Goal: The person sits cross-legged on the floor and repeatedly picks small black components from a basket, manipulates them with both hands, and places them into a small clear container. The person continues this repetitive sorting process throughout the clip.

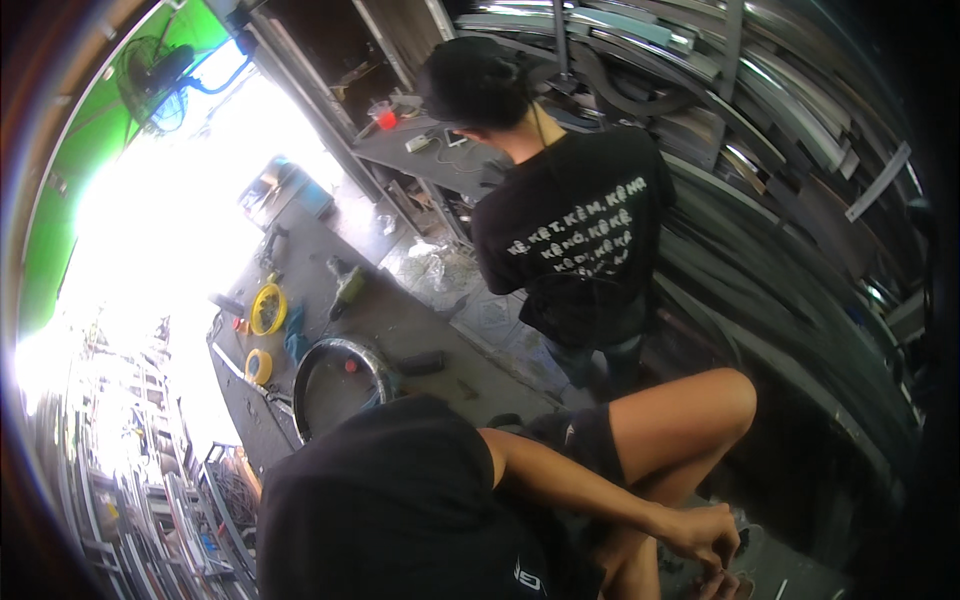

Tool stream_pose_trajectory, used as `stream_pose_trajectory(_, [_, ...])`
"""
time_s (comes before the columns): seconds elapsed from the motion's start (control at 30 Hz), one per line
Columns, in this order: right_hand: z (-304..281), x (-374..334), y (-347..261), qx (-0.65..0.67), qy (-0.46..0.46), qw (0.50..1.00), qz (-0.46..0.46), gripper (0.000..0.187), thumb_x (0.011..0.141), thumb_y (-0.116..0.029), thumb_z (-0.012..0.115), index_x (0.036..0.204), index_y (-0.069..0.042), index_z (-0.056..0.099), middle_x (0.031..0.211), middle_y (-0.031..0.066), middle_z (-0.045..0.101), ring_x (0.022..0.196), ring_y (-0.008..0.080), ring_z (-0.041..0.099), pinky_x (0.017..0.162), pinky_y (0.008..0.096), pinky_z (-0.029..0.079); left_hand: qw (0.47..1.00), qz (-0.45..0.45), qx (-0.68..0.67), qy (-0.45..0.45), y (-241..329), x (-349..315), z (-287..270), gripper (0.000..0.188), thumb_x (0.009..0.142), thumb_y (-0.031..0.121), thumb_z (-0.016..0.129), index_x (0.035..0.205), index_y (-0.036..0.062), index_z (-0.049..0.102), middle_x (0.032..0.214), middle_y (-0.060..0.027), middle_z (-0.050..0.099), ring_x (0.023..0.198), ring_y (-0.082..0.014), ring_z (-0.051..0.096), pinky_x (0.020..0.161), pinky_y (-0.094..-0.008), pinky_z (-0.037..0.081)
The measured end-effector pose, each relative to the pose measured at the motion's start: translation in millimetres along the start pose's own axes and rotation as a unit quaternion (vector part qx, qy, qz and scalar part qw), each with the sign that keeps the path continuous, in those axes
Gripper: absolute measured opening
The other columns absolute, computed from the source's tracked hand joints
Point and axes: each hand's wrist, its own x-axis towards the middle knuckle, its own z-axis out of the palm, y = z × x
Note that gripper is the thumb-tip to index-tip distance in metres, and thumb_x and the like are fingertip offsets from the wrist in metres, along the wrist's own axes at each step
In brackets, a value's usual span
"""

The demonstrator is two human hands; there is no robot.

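Workbench (400, 320), grey, runs diag. from centre to upper left. On it: yellow tape roll (267, 309) nr left edge, smaller yellow roll (258, 366) below, dark metal ring (340, 385) at near end, green power tool (346, 285) mid. Fan (155, 82) top left. Another person in black shirt (575, 240) stands facing stacked metal profiles (780, 130) on right.

Grey workbench (400, 320) with yellow tape rolls (267, 309), dark hoop (340, 385), perhaps a grinder (346, 285).
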Motion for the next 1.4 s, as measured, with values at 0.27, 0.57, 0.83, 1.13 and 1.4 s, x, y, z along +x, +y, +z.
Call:
stream_pose_trajectory(0.27, [8,-29,2,0.142,-0.034,0.984,0.101,0.016,0.103,-0.016,0.070,0.099,-0.002,0.064,0.089,0.0049,0.067,0.075,0.0099,0.062,0.066,0.0247,0.050,0.974,-0.070,0.075,-0.203,10,-22,-12,0.027,0.089,0.006,0.064,0.113,0.0058,0.076,0.105,-0.0099,0.076,0.096,-0.0255,0.073,0.083,-0.0349,0.058])
stream_pose_trajectory(0.57, [-32,-29,41,0.101,-0.142,0.975,0.136,0.018,0.100,-0.016,0.070,0.103,0.002,0.066,0.089,0.0146,0.073,0.085,0.0257,0.073,0.076,0.0366,0.058,0.937,-0.048,0.142,-0.315,-11,12,21,0.026,0.084,-0.006,0.079,0.109,0.0017,0.077,0.092,-0.0127,0.073,0.083,-0.0217,0.072,0.075,-0.0330,0.055])
stream_pose_trajectory(0.83, [-56,-11,94,-0.373,-0.068,0.921,0.092,0.017,0.090,-0.013,0.075,0.092,0.002,0.068,0.092,0.0237,0.073,0.091,0.0447,0.070,0.083,0.0529,0.054,0.920,0.010,0.278,-0.274,-92,115,60,0.030,0.093,0.014,0.082,0.119,0.0008,0.074,0.095,-0.0111,0.078,0.089,-0.0190,0.076,0.080,-0.0309,0.060])
stream_pose_trajectory(1.13, [-7,29,154,-0.498,0.026,0.859,0.119,0.019,0.095,-0.007,0.059,0.100,0.007,0.070,0.095,0.0285,0.075,0.090,0.0419,0.077,0.080,0.0481,0.064,0.898,0.116,0.369,-0.209,-111,118,41,0.044,0.096,0.024,0.078,0.135,0.0074,0.067,0.131,-0.0202,0.070,0.117,-0.0362,0.070,0.096,-0.0437,0.055])
stream_pose_trajectory(1.4, [7,55,194,-0.488,-0.015,0.864,0.121,0.029,0.103,-0.009,0.046,0.098,0.007,0.070,0.092,0.0308,0.073,0.087,0.0465,0.074,0.078,0.0533,0.061,0.904,-0.121,0.327,-0.248,-101,60,-3,0.021,0.097,0.013,0.073,0.114,0.0017,0.075,0.090,-0.0144,0.078,0.079,-0.0192,0.073,0.075,-0.0342,0.055])
